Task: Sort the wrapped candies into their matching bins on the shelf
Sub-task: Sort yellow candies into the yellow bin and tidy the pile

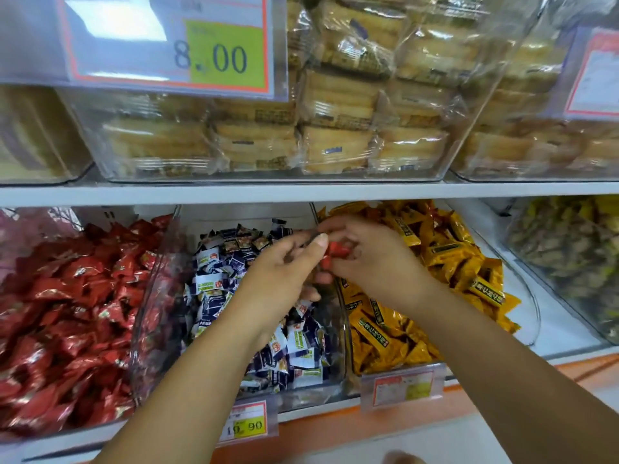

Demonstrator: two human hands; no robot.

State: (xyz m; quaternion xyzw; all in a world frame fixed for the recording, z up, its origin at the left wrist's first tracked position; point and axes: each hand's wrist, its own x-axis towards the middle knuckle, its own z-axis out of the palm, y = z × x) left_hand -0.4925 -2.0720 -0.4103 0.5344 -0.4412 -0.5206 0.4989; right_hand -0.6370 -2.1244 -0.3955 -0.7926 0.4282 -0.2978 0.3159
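Red candy pinched between left hand and right hand, over blue-and-white bin right wall, yellow bin adjoining.

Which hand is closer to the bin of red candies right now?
Left. The left hand is over the blue-and-white bin, next to the red bin; the right hand is farther right, by the yellow bin.

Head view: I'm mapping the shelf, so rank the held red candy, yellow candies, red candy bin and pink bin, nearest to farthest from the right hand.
1. The red candy, pinched between the right hand and left hand.
2. The yellow candies, directly beneath and to the right.
3. The red candy bin, two bins left.
4. The pink bin, far left.
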